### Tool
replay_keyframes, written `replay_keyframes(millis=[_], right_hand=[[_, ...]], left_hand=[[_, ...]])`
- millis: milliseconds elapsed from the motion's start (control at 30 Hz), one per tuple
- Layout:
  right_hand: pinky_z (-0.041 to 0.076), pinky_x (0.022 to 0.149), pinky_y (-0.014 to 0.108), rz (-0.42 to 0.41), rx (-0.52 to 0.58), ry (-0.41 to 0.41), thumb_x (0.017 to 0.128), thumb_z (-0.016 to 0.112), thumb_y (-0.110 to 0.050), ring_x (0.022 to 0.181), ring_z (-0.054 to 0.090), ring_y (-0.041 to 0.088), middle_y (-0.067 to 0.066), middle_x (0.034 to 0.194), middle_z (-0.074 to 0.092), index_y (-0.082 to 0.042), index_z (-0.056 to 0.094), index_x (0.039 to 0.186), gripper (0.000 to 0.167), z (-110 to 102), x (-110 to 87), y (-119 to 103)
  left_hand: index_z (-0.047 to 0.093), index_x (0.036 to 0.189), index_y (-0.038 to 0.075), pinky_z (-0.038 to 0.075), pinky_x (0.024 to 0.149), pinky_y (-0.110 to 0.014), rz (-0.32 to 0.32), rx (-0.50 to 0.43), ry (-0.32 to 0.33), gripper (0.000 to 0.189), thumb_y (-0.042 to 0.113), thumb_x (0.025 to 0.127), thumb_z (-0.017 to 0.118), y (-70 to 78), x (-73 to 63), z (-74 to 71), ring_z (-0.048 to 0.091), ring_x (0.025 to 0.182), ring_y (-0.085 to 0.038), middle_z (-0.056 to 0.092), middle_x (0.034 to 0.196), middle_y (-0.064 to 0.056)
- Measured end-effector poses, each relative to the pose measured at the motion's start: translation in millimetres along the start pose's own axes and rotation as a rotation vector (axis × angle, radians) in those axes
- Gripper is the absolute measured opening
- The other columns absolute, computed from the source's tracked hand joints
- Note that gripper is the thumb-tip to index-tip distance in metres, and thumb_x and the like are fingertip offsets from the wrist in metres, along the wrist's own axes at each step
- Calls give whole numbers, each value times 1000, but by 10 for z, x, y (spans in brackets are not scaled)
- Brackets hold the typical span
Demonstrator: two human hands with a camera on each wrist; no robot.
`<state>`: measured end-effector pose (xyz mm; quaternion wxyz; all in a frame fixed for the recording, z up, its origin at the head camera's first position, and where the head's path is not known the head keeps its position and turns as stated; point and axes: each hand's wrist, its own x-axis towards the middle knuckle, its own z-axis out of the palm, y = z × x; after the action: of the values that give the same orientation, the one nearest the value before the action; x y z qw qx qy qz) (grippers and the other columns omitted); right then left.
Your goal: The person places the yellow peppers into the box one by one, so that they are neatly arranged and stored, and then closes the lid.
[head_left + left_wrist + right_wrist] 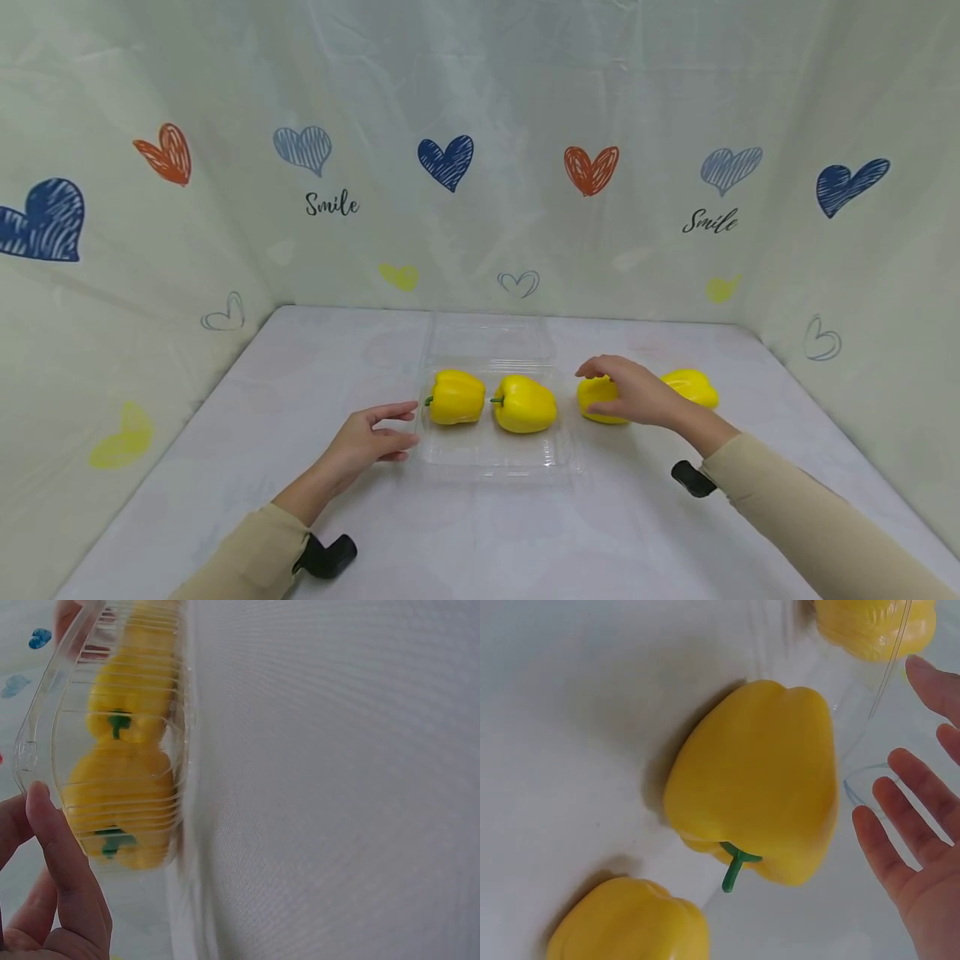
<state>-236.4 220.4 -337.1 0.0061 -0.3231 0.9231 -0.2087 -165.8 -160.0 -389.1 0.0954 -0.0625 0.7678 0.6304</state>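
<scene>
Two yellow bell peppers (456,397) were seated side by side in a clear plastic container (480,454) on the white-covered table (420,533), its lid (491,337) laid back flat on the far side. A third pepper (592,400) was left on the table just to the right of the container, and a fourth pepper (692,387) was placed farther right, near the third. By the right hand (637,392) the third pepper was partly covered in the head view; its fingers were spread wide around a gap, and in the right wrist view they were seen apart from the pepper, with nothing held. The left hand (367,442) was set at the container's left edge, fingers fairly straight and parted, a fingertip seemingly rested against the rim; no firm grip could be made out. The step in hand was judged to be the taking up of the third pepper. For the next move, the right fingers would need to be lowered and closed around its rounded sides, while the light container was kept steady from the left.
</scene>
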Motion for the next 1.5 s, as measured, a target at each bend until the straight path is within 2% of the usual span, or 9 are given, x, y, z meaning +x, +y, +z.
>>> replay_keyframes(millis=[467, 733, 867, 967, 1133, 1233, 1300, 1400, 1500], right_hand=[[40, 91, 51, 30, -142, 111, 68, 82, -14, 103, 46, 35, 14, 109, 55, -3, 61, 113, 51, 97, -186, 253], [44, 85, 47, 55, -117, 59, 70, 80, -6, 98, 45, 33, 15, 107, 49, 1, 59, 120, 54, 22, -230, 299], [45, 86, 49, -5, -76, 5, 71, 67, 12, 102, 47, 34, 15, 110, 49, 0, 62, 117, 48, -36, -240, 309], [42, 91, 53, -39, -33, -14, 69, 57, 16, 111, 47, 37, 13, 113, 51, -5, 68, 105, 43, -56, -238, 311], [44, 89, 51, -98, 19, 48, 78, 66, 3, 106, 53, 31, 5, 105, 58, -10, 68, 97, 23, -21, -232, 321], [49, 81, 40, -139, 34, 107, 77, 73, -1, 90, 55, 20, -1, 96, 59, -7, 65, 103, 28, 19, -250, 343], [49, 80, 39, -151, 42, 143, 74, 76, -1, 90, 54, 18, -2, 96, 58, -7, 65, 105, 34, 35, -270, 354], [45, 88, 47, -101, 66, 159, 72, 79, -4, 99, 52, 24, 2, 105, 55, -7, 62, 110, 41, 43, -297, 373], [41, 91, 56, 22, 64, 113, 74, 80, -21, 106, 48, 32, 10, 114, 50, -8, 59, 117, 50, 35, -325, 377]], left_hand=[[58, 128, 9, 55, 70, -31, -9, 12, 16, 48, 6, 81, 71, -61, -36, 11, 60, 69, -21, 53, 120, -10], [57, 128, 9, 55, 70, -31, -13, 6, 10, 49, 7, 81, 72, -33, -27, 12, 62, 73, -22, 53, 121, -11], [58, 128, 10, 55, 70, -30, -13, 12, 8, 50, 8, 80, 73, -14, -19, 19, 62, 72, -22, 53, 121, -10], [58, 128, 11, 55, 70, -30, -10, 12, 8, 50, 8, 80, 73, -5, -8, 23, 62, 71, -21, 54, 121, -10], [58, 128, 10, 55, 70, -30, -5, 7, 9, 50, 7, 80, 73, 1, -1, 21, 62, 71, -21, 54, 121, -10], [58, 128, 10, 55, 70, -30, -4, 5, 8, 50, 6, 81, 72, 2, -4, 17, 62, 72, -21, 54, 121, -10], [57, 128, 10, 55, 70, -30, -5, 5, 7, 50, 6, 81, 72, 4, -4, 17, 62, 72, -21, 54, 121, -10], [57, 128, 11, 55, 70, -30, -10, 3, 8, 50, 5, 81, 72, 6, -5, 18, 62, 72, -21, 54, 122, -10], [57, 128, 11, 55, 71, -30, -10, 5, 11, 50, 6, 81, 71, 8, -12, 14, 62, 72, -20, 53, 122, -10]])
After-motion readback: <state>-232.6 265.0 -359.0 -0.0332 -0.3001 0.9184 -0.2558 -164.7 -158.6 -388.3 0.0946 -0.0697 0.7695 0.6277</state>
